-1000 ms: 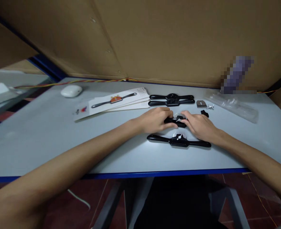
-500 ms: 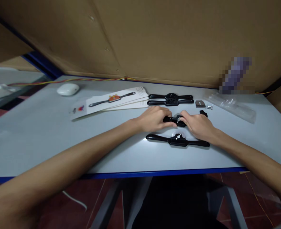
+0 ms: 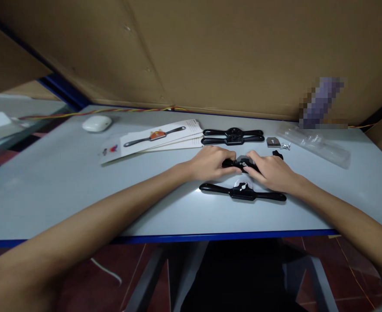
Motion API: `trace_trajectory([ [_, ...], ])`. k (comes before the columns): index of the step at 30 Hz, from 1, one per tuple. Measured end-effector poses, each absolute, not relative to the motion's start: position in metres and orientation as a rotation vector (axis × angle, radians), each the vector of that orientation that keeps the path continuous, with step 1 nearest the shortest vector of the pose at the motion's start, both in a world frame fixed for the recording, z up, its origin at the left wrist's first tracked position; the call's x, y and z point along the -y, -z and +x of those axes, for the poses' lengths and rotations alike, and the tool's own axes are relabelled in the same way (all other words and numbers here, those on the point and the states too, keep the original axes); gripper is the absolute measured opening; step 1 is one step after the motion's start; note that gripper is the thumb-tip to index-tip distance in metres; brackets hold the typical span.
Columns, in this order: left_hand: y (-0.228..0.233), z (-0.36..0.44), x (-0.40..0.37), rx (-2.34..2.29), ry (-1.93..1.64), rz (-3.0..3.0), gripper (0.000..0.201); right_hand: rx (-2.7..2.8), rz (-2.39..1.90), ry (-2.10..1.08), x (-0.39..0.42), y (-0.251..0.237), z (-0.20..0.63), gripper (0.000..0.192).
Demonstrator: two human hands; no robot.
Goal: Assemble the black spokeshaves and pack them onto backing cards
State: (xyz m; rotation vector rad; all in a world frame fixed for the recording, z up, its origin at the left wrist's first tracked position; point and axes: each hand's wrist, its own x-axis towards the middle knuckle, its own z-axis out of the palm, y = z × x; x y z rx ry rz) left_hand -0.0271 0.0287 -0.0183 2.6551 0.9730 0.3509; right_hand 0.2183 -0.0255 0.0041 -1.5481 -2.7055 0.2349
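Head view | gripping left side of black tool [image 3: 239,165] in left hand [image 3: 213,164] | gripping its right side in right hand [image 3: 269,170] | at right of counter [image 3: 165,203], between similar tool [image 3: 243,193] near and two more tools [image 3: 234,139] far

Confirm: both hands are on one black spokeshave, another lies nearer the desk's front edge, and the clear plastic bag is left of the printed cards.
Wrong side: in the head view the clear plastic bag is right of the printed cards. Otherwise correct: left hand and right hand are on one black spokeshave, another spokeshave lies nearer the desk's front edge.
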Motion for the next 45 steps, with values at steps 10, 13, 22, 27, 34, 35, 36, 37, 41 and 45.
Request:
trace_trajectory([
  [10, 0.0143, -0.0265, -0.0276, -0.885, -0.298, 2.700, 0.044, 2.647, -1.602, -0.215, 0.0228, -0.0016, 0.2157, 0.043],
  [13, 0.0167, -0.0264, -0.0275, -0.902, -0.326, 2.714, 0.043, 2.621, -1.581, -0.236, 0.0233, -0.0005, 0.2161, 0.043],
  [22, 0.0156, -0.0278, -0.0312, -0.864, -0.333, 2.665, 0.039, 2.627, -1.597, -0.206, 0.0265, -0.0010, 0.2158, 0.050],
  [27, 0.0176, -0.0286, -0.0344, -0.800, -0.372, 2.660, 0.042, 2.691, -1.533, -0.259, 0.0229, -0.0028, 0.2201, 0.055],
  [34, 0.0152, -0.0284, -0.0345, -0.779, -0.378, 2.646, 0.043, 2.701, -1.485, -0.298, 0.0203, -0.0027, 0.2238, 0.051],
  [35, 0.0147, -0.0286, -0.0345, -0.780, -0.380, 2.643, 0.043, 2.693, -1.493, -0.297, 0.0207, -0.0029, 0.2231, 0.050],
  [36, 0.0143, -0.0288, -0.0346, -0.783, -0.381, 2.643, 0.043, 2.685, -1.496, -0.296, 0.0212, -0.0031, 0.2224, 0.048],
  [37, 0.0141, -0.0291, -0.0348, -0.784, -0.378, 2.645, 0.043, 2.679, -1.496, -0.292, 0.0215, -0.0034, 0.2218, 0.047],
  [41, 0.0149, -0.0299, -0.0356, -0.793, -0.361, 2.650, 0.043, 2.673, -1.503, -0.273, 0.0219, -0.0029, 0.2202, 0.045],
  [45, 0.0181, -0.0285, -0.0342, -0.866, -0.357, 2.641, 0.039, 2.667, -1.548, -0.247, 0.0217, -0.0006, 0.2194, 0.049],
])
